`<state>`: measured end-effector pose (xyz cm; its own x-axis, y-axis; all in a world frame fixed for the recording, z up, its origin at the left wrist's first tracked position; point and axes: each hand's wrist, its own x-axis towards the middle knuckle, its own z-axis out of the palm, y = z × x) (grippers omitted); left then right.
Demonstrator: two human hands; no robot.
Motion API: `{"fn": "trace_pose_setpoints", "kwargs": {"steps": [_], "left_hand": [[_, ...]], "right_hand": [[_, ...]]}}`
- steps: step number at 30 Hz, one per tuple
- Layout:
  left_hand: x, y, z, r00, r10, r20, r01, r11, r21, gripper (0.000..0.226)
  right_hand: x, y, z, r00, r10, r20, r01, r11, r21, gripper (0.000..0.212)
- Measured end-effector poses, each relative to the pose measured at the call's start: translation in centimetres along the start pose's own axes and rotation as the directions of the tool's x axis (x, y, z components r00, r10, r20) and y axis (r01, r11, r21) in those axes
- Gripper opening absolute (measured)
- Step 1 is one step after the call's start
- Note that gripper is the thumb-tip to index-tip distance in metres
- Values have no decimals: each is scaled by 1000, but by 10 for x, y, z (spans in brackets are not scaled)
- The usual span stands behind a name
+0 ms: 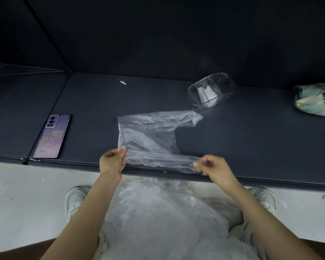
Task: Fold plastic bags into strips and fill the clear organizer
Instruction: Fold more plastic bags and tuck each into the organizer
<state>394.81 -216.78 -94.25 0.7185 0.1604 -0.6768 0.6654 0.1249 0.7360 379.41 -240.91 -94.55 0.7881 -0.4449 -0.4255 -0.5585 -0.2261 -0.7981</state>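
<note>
A clear plastic bag (pixel 148 132) lies spread on the dark mat (pixel 251 143), its far handle stretched toward the right. My left hand (pixel 113 162) pinches the bag's near left corner, and my right hand (pixel 212 166) pinches the tip of the near handle, with that near edge pulled taut between them. The clear organizer (pixel 211 91) stands behind the bag at the right, with white folded bags inside it. A heap of crumpled clear bags (pixel 161 218) rests on my lap below the mat's edge.
A purple phone (pixel 53 136) lies face down at the left of the mat. A crumpled printed bag (pixel 315 99) sits at the far right. A small white scrap (pixel 123 82) lies near the back wall. My white shoes (pixel 74 201) stand on the pale floor.
</note>
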Motion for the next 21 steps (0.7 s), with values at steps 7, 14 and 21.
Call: {"fn": "trace_pose_setpoints", "kwargs": {"steps": [7,14,21], "left_hand": [[-9,-1,-12,987,27,156,-32,999,30,21],[-6,-10,-19,996,-69,48,67,997,26,13],[9,-4,-26,983,-180,45,186,964,-192,10]], "right_hand": [[0,-18,-10,997,65,34,-73,923,378,26],[-2,-22,-14,986,69,152,-150,766,626,26],[3,-14,-27,968,237,84,-251,888,385,14]]}}
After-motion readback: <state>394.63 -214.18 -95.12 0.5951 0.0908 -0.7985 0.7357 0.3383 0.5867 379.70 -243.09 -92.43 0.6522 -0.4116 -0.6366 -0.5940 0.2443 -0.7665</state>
